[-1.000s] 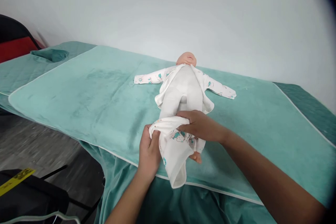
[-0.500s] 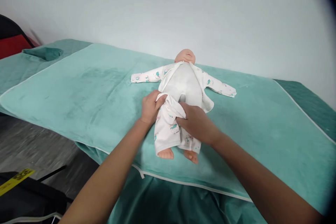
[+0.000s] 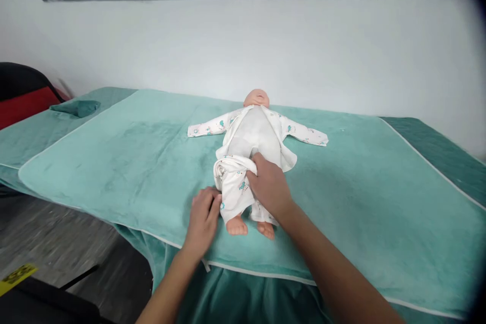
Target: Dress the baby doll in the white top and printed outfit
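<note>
A baby doll (image 3: 256, 129) lies on its back with both sleeved arms spread out. Its printed white jacket (image 3: 304, 134) hangs open at the front over a pale torso. Matching baby pants (image 3: 237, 185) are bunched around the legs, with bare feet (image 3: 237, 225) sticking out of the cuffs. My right hand (image 3: 269, 185) is closed on the bunched waistband between the legs. Low beside the pant leg on the left, my left hand (image 3: 205, 217) has curled fingers pressed against the fabric near the cuff; its fingertips are partly hidden.
The doll rests on a light green padded bed cover (image 3: 114, 162) with white piping, near the bed's front edge. A white wall (image 3: 341, 50) rises behind. At far left stands a red and black chair (image 3: 26, 96); a black object with a yellow label (image 3: 17, 278) sits below.
My left hand has let go of the waistband and moved down to the lower pant leg. My right hand keeps its hold. The head camera has tilted up.
</note>
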Demonstrator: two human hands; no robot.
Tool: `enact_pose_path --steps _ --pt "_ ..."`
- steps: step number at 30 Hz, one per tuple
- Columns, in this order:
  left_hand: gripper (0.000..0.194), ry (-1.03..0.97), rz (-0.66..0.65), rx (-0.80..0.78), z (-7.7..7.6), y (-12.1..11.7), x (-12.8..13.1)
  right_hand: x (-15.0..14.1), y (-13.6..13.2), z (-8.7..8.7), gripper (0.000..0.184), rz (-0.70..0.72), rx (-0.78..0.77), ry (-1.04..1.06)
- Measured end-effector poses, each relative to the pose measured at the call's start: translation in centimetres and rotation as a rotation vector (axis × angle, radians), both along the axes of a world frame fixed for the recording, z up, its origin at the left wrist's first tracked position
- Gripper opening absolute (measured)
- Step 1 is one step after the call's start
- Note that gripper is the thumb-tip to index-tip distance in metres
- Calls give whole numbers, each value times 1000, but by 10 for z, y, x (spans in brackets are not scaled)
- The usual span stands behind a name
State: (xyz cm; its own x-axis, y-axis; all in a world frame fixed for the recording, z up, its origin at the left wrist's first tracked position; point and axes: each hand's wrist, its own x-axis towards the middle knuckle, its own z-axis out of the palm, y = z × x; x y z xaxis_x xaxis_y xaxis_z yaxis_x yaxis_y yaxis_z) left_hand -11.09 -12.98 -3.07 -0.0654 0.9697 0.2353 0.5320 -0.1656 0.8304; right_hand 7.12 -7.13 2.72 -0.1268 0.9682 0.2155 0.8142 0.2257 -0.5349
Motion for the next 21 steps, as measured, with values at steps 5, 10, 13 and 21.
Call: enact_pose_path --steps 5,10,13,21 --pt "33 -58 -67 -52 1 -15 7 2 -2 -1 5 15 16 35" --pt "33 -157 -80 -106 7 -10 8 4 -3 -1 6 24 30 45" --pt "34 -205 -144 -170 10 -13 5 4 -3 -2 7 20 28 70" --pt "35 -120 -95 -148 3 -6 2 5 -4 -1 4 -1 -23 122"
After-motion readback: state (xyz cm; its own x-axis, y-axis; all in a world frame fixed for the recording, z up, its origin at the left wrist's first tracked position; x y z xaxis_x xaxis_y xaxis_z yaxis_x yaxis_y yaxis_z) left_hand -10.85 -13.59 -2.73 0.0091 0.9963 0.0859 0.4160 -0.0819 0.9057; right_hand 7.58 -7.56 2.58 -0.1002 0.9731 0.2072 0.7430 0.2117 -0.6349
